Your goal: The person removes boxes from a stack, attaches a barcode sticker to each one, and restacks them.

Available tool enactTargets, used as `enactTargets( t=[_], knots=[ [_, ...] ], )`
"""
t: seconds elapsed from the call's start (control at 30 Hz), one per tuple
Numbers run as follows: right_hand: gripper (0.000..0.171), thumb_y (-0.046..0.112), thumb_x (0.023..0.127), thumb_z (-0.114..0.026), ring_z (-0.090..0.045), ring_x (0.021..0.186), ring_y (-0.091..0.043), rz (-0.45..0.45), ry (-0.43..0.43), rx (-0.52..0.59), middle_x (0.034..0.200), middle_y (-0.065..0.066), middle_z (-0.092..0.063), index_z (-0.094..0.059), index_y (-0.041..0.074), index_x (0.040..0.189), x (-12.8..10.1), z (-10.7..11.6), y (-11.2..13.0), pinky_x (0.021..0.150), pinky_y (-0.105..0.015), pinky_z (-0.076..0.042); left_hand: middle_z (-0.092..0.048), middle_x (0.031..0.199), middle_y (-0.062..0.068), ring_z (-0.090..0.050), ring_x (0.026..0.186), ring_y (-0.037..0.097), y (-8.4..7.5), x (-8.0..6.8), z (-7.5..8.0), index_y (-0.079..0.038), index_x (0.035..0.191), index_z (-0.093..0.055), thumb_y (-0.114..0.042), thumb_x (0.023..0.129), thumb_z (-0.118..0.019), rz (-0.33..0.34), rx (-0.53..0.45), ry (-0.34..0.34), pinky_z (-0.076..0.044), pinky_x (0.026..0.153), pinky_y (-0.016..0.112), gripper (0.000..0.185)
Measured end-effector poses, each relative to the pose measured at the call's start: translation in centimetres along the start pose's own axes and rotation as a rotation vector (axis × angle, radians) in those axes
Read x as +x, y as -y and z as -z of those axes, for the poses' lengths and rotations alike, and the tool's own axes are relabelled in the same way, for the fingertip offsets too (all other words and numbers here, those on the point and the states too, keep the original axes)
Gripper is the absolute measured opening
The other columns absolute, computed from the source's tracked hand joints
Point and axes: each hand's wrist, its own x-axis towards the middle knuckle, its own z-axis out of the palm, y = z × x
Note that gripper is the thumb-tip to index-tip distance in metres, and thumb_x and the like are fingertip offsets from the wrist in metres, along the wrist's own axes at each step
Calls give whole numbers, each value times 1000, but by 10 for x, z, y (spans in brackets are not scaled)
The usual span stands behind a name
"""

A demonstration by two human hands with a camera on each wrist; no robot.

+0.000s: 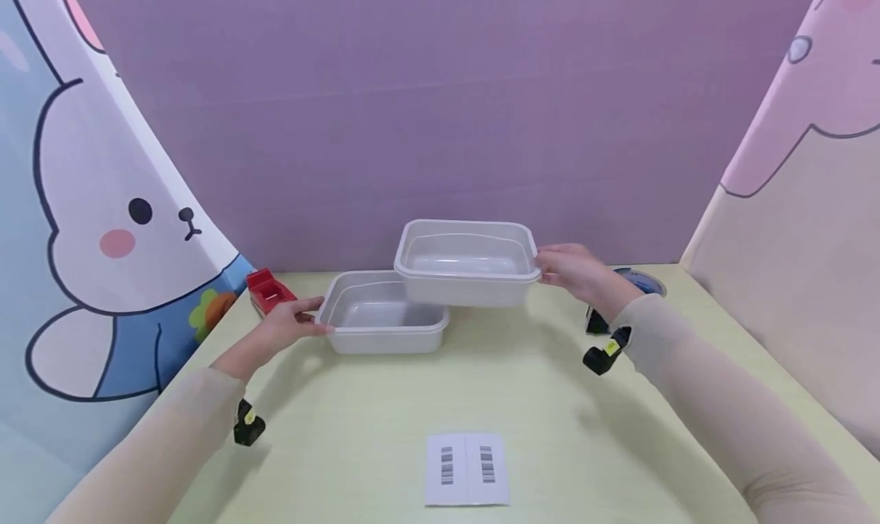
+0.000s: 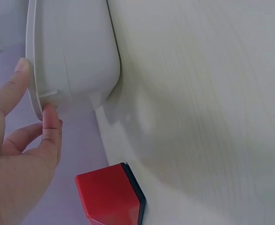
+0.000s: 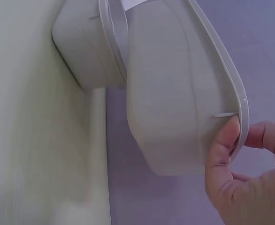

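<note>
While the head view hides it, the right hand (image 3: 243,178) pinches the tub's rim (image 3: 231,89).

Free room, as I read it: the near half of the tabletop (image 1: 385,432) lies open between my two arms, broken only by a flat barcode sheet (image 1: 467,468).

Obstacles: a lower tub (image 1: 381,314) sits mid-tabletop, and an upper tub (image 1: 467,260) hangs over its right end.

A red block (image 1: 266,289) stands just left of the lower tub, leaving a narrow gap that my left hand (image 1: 289,325) fills.

A purple wall (image 1: 440,111) closes the far edge.
</note>
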Motion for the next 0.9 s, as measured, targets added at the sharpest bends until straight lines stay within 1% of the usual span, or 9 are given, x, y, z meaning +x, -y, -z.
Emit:
enactTargets(
  t=[0.2, 0.27, 0.4, 0.47, 0.5, 0.63, 0.7, 0.83, 0.9],
  knots=[
    [50, 4, 97, -48, -56, 100, -13, -21, -13, -8, 124, -13, -51, -34, -12, 143, -8, 20, -6, 85, -16, -52, -53, 131, 22, -53, 113, 33, 1, 0, -1, -9, 151, -32, -39, 83, -74, -2, 6, 2, -48, 101, 51, 85],
    [52, 4, 96, -49, -56, 101, -13, -27, -15, -8, 122, -10, -52, -33, -12, 143, -11, 27, -9, 85, -16, -52, -53, 131, 22, -53, 113, 33, 0, 0, 0, -8, 151, -32, -39, 83, -74, -6, 11, 4, -48, 101, 51, 85],
    [54, 4, 96, -51, -58, 95, -9, -18, -13, -12, 106, 2, -60, -31, -14, 143, -16, 39, -15, 85, -17, -52, -54, 130, 22, -53, 113, 34, 0, 1, 0, -8, 150, -33, -40, 83, -74, -19, 18, 3, -49, 100, 50, 85],
    [53, 5, 97, -50, -58, 92, -7, -9, -5, -19, 101, 6, -61, -30, -15, 143, -19, 45, -19, 85, -17, -52, -54, 130, 22, -54, 114, 34, 1, 2, 1, -8, 150, -33, -40, 83, -74, -25, 24, 2, -50, 99, 49, 85],
    [54, 5, 97, -49, -57, 92, -7, -5, 1, -25, 101, 6, -60, -30, -15, 143, -20, 48, -21, 85, -17, -52, -55, 129, 22, -54, 114, 34, 2, 3, 1, -8, 150, -34, -40, 83, -74, -27, 27, 0, -50, 99, 48, 84],
    [53, 7, 98, -48, -56, 94, -7, -8, 12, -48, 110, 1, -57, -29, -14, 144, -23, 58, -30, 86, -18, -52, -56, 128, 22, -55, 113, 33, 4, 5, 1, -8, 150, -34, -40, 84, -74, -30, 36, -1, -51, 98, 47, 84],
    [55, 8, 99, -49, -57, 91, -6, -14, 11, -52, 108, 1, -58, -28, -14, 144, -23, 62, -34, 85, -17, -52, -56, 128, 22, -55, 113, 33, 3, 4, 1, -8, 150, -34, -40, 84, -74, -25, 34, 0, -51, 98, 47, 84],
    [57, 6, 98, -49, -57, 86, -3, -19, 21, -12, 96, 8, -61, -23, -15, 145, -25, 65, -41, 80, -16, -53, -54, 129, 23, -54, 113, 33, 2, 2, 1, -8, 150, -33, -39, 84, -73, -10, 25, 3, -50, 99, 48, 84],
    [58, 4, 98, -49, -58, 85, -3, -18, 29, 17, 92, 10, -63, -22, -15, 146, -26, 65, -44, 79, -16, -53, -54, 130, 23, -54, 113, 34, 2, 2, 1, -8, 150, -33, -39, 84, -73, -5, 23, 3, -49, 100, 49, 83]
  ],
)
